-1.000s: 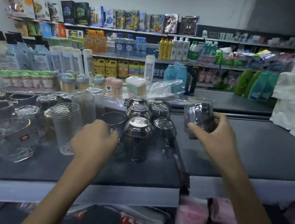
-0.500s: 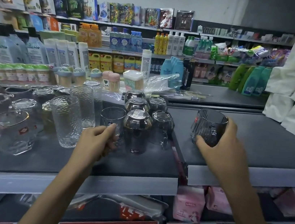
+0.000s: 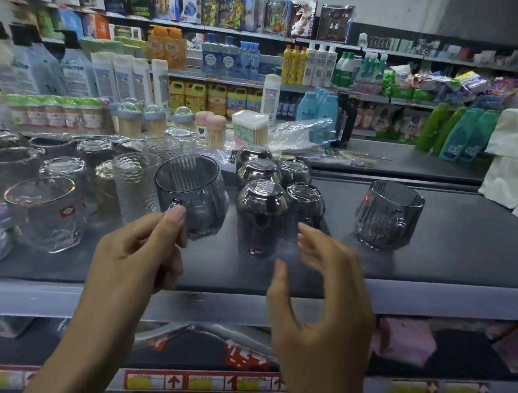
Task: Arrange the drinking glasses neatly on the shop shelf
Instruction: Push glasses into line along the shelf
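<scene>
— Since the dark shelf (image 3: 442,255) is the largest thing here, how is it laid out?

— Its left part is crowded with clear glassware (image 3: 46,209); the right part is left almost bare, with 1 smoky ribbed mug (image 3: 388,216) stood upright there, well apart, apparently to start a new row.

— And the cluster of inverted dark glasses (image 3: 260,216)?

— 5 are counted, packed touching in 2 columns at the centre, mouths down, probably against dust.

— What is held?

— A second smoky mug (image 3: 191,193) is pinched by its handle in the left hand (image 3: 140,253), mouth up, just beside a textured tumbler (image 3: 134,185). The right hand (image 3: 320,291) is spread and holds nothing.

— What stands in the way?

— The inverted cluster is judged to lie across any path rightward, so lifting over it seems needed.
</scene>
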A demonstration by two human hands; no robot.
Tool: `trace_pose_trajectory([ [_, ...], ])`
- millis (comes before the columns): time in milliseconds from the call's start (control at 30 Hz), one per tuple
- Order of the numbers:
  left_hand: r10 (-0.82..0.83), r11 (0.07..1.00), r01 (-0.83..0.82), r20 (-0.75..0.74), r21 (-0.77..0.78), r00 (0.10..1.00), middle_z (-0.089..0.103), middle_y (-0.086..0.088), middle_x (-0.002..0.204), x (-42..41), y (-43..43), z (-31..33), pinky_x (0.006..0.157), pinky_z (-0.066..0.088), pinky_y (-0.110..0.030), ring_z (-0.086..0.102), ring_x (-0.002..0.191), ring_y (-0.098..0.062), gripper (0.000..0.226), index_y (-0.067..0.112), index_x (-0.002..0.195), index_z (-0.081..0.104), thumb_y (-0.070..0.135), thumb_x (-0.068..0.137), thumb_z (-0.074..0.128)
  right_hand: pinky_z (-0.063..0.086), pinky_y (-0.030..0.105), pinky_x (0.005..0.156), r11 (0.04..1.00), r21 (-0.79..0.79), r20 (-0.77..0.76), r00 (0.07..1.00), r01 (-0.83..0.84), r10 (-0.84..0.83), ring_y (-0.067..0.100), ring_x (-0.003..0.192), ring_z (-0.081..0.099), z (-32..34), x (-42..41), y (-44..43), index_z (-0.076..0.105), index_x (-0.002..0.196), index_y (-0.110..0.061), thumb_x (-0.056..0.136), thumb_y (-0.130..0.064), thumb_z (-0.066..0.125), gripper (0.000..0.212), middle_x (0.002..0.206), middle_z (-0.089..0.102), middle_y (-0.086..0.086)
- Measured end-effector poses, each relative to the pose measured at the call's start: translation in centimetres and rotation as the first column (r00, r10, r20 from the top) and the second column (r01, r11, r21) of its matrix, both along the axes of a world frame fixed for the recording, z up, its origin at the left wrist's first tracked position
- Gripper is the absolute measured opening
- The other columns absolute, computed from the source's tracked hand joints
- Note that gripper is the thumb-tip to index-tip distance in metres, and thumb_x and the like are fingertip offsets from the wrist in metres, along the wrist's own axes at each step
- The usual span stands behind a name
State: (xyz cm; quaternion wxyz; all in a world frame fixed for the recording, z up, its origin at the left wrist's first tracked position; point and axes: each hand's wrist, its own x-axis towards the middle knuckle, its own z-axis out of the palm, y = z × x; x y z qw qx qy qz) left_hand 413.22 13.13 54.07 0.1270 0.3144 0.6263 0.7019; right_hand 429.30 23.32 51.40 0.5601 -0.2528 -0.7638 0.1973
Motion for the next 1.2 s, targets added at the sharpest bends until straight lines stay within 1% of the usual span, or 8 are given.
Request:
trace_pose_trajectory([
  [233,-0.367,0.921,0.327,0.189,0.213,0.911,0.033,-0.005,0.053,0.7,-3.0,1.5,0.047,0.029,-0.027,0.03,0.046,-0.017,0.048,0.014,0.069,0.055,0.054,0.089,0.071,0.049,0.028,0.104,0.707,-0.563,-0.137,0.892,-0.428,0.431,-0.006,0.125,0.057,1.8,-4.5,-2.7,0.035,0.152,-0.053,0.087,-0.071,0.055,0.07,0.141,0.056,-0.026],
  [333,-0.536,0.827,0.438,0.259,0.352,0.804,0.029,0.005,0.052,0.2,-3.3,1.4,0.048,0.035,-0.023,0.03,0.049,-0.015,0.051,0.016,0.068,0.054,0.058,0.077,0.08,0.053,0.037,0.103,0.373,-0.664,-0.429,0.738,-0.648,0.52,0.01,0.12,0.067,2.3,-5.4,-2.9,0.034,0.156,-0.04,0.076,-0.069,0.067,0.091,0.147,0.057,-0.014],
  [433,-0.596,0.795,0.481,0.329,0.369,0.732,0.022,0.002,0.057,-0.7,-3.4,0.7,0.053,0.038,-0.026,0.036,0.053,-0.018,0.047,0.016,0.069,0.053,0.054,0.085,0.075,0.054,0.048,0.103,0.268,-0.599,-0.611,0.647,-0.755,0.456,0.026,0.117,0.07,2.9,-6.2,-2.3,0.044,0.149,-0.022,0.081,-0.049,0.077,0.081,0.132,0.069,0.006],
  [600,-0.297,0.955,0.261,0.427,0.142,0.854,0.051,-0.014,0.065,-0.9,-2.4,0.5,0.05,0.054,-0.033,0.065,0.058,-0.031,0.037,0.005,0.098,0.064,0.04,0.085,0.068,0.059,0.024,0.079,0.579,-0.527,-0.398,0.783,-0.622,0.479,0.015,0.099,0.076,5.4,-5.6,-0.6,0.06,0.124,-0.025,0.07,-0.026,0.093,0.064,0.108,0.078,-0.005],
  [733,-0.222,0.972,0.195,0.248,0.128,0.943,0.071,-0.01,0.118,-1.1,-0.8,1.1,0.075,0.063,-0.038,0.077,0.096,-0.03,0.076,0.037,0.145,0.047,0.041,0.079,0.086,0.057,0.018,0.073,0.743,-0.403,-0.215,0.844,-0.534,0.491,0.006,0.087,0.075,8.2,-5.2,1.1,0.067,0.115,-0.027,0.064,-0.034,0.089,0.056,0.1,0.077,-0.014],
  [867,-0.369,0.899,0.265,0.276,0.349,0.888,0.071,-0.017,0.123,-1.3,2.2,2.2,0.089,0.06,-0.039,0.073,0.109,-0.027,0.051,0.016,0.142,0.056,0.03,0.095,0.072,0.061,0.041,0.086,0.88,-0.309,0.063,0.915,-0.362,0.399,0.01,0.095,0.073,10.3,-6.3,3.4,0.067,0.114,-0.038,0.063,-0.069,0.085,0.063,0.106,0.074,-0.014],
  [1067,-0.474,0.826,0.197,0.462,0.528,0.75,0.071,-0.018,0.114,-2.9,6.2,3.2,0.108,0.05,-0.049,0.065,0.112,-0.033,0.042,-0.004,0.13,0.062,0.028,0.105,0.052,0.044,0.012,0.091,0.924,-0.163,0.586,0.719,-0.346,0.373,-0.001,0.116,0.054,15.5,-8.5,6.8,0.043,0.144,-0.051,0.068,-0.064,0.085,0.088,0.134,0.05,-0.026],
  [1200,-0.536,0.795,0.133,0.583,0.591,0.611,0.073,-0.013,0.099,-4.1,7.7,3.9,0.083,0.063,-0.036,0.07,0.101,-0.028,0.029,0.002,0.103,0.071,0.026,0.106,0.054,0.04,0.021,0.101,0.917,-0.127,0.74,0.579,-0.377,0.341,0.006,0.124,0.052,17.2,-11.0,8.5,0.038,0.152,-0.039,0.071,-0.053,0.089,0.097,0.146,0.049,-0.013],
])
